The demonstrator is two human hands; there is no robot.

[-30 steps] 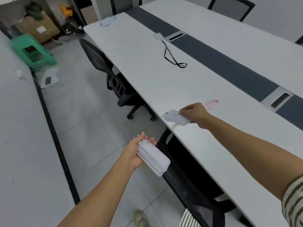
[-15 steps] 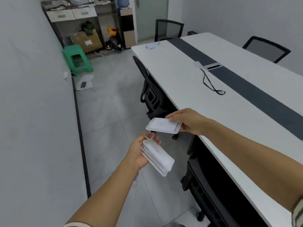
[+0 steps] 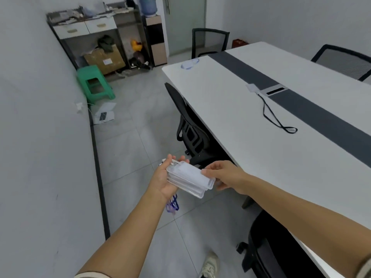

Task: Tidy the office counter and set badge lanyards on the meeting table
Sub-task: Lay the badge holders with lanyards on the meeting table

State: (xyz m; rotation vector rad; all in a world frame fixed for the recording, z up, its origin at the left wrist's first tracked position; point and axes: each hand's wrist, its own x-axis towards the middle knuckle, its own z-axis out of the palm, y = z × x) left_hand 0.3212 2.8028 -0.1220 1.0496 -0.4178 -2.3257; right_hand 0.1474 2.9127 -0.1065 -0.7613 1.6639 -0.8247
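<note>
Gripping stack of badge holders (image 3: 187,177) w/ left hand (image 3: 161,183), right hand (image 3: 224,175) pinching stack's right end, blue lanyards (image 3: 173,205) dangling below

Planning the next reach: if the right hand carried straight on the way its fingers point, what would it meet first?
The stack of clear badge holders held in the left hand. The right hand has its fingertips at the stack's near end, apparently touching it.
</note>
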